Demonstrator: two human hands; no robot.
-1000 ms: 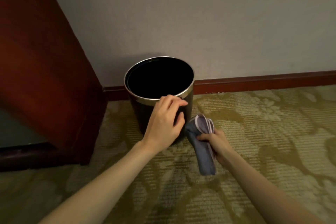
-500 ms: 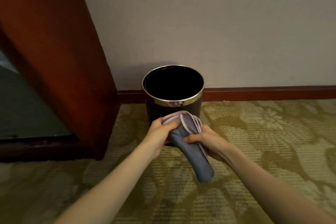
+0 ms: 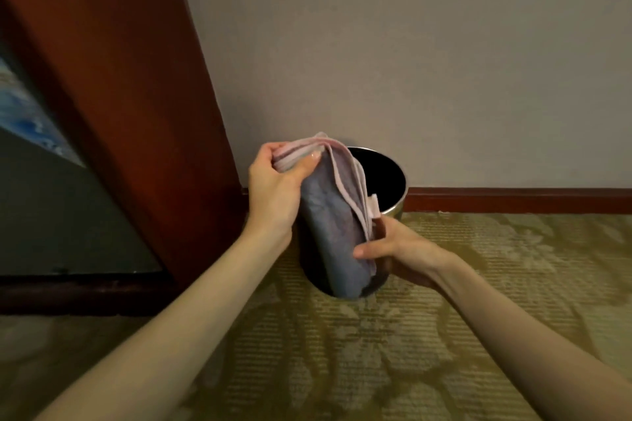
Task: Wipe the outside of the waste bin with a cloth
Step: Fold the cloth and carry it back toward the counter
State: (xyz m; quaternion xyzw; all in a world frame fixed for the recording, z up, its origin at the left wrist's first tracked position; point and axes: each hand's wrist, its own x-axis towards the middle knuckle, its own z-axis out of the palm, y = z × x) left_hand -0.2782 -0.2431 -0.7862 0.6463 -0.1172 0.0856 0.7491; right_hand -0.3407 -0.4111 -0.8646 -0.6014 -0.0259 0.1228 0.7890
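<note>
A black round waste bin [image 3: 386, 178] with a shiny metal rim stands on the carpet against the wall, mostly hidden behind the cloth and my hands. A folded blue-grey cloth [image 3: 330, 215] with pink edging hangs in front of the bin. My left hand [image 3: 273, 188] pinches its upper pink edge. My right hand [image 3: 393, 249] grips the lower right part, thumb across the front.
A dark red wooden panel [image 3: 119, 96] rises close on the left of the bin. A red-brown skirting board [image 3: 513, 200] runs along the pale wall. Patterned olive carpet [image 3: 444, 335] covers the floor to the right and front.
Both hands have lifted the cloth higher, so it now covers most of the bin. The left hand moved up to the cloth's top edge; the view shifted closer and left.
</note>
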